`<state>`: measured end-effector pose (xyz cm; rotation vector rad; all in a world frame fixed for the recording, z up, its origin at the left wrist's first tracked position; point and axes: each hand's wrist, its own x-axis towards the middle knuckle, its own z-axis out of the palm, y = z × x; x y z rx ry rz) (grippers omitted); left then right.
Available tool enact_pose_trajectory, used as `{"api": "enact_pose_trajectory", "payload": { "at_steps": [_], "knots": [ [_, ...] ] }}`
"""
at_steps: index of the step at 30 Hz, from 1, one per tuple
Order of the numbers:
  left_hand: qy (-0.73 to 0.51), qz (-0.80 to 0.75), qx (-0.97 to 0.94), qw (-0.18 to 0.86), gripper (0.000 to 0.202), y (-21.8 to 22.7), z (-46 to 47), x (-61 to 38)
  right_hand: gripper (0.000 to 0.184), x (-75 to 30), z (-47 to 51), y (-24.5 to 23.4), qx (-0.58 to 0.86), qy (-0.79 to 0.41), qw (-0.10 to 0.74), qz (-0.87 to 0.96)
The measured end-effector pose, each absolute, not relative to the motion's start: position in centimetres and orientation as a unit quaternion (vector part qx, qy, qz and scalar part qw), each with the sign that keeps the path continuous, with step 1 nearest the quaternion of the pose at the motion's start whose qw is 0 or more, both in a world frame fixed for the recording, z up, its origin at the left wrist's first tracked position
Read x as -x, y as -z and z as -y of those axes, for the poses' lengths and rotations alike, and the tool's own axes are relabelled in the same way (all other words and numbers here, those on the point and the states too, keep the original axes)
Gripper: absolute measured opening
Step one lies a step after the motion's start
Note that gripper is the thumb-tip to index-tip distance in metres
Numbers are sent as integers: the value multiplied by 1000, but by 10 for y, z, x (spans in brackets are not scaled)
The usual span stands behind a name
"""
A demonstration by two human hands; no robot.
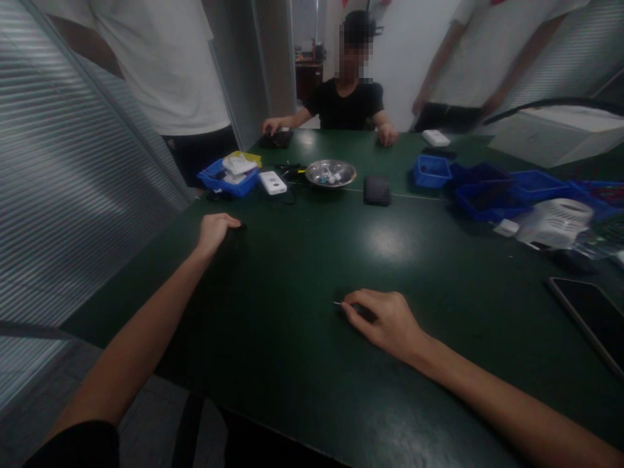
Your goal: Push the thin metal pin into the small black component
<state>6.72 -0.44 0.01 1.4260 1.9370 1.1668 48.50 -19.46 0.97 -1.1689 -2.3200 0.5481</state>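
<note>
My left hand (pixel 214 232) reaches out over the left part of the dark green table (pixel 292 260). Its fingers are pinched on a small dark object (pixel 243 227), too small and dim to name. Closer to me, my right hand (pixel 390 318) rests low at the table, thumb and forefinger pressed together. From their tips sticks a thin, pale, pin-like piece (pixel 337 303); most of it is hidden by the fingers. The two hands are well apart.
Beyond my hands are a blue basket (pixel 229 185), a white power bank (pixel 273 182), a metal dish (pixel 331 185) with small items, and a black wallet-like square (pixel 377 190). Blue bins (pixel 432 171) and a phone (pixel 592 318) lie right. A person (pixel 346 107) sits opposite; two others stand.
</note>
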Motion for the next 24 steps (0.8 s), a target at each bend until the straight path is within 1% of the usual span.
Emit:
{"api": "enact_pose_trajectory", "payload": {
  "at_steps": [3, 6, 9, 13, 16, 18, 24],
  "knots": [
    [-416, -695, -539, 230, 18, 5, 2, -61, 25, -484, 194, -10, 429, -200, 238, 849],
    [-369, -695, -583, 201, 21, 5, 5, -55, 26, -483, 194, -12, 429, -203, 236, 848],
    [-304, -676, -658, 128, 24, 1, 14, -54, 26, -483, 194, -12, 429, -203, 237, 848],
    [-209, -580, -787, 19, 32, -7, 31, -68, 25, -482, 194, -11, 429, -200, 240, 847],
    [-171, -524, -834, -22, 35, -9, 41, -91, 24, -482, 194, -10, 432, -200, 239, 847],
    [-179, -477, -860, -10, 34, -9, 49, -110, 24, -481, 194, -11, 436, -200, 241, 844],
    [-193, -269, -938, 105, 28, -9, 89, -169, 25, -477, 193, -13, 444, -195, 254, 837]
  ]
}}
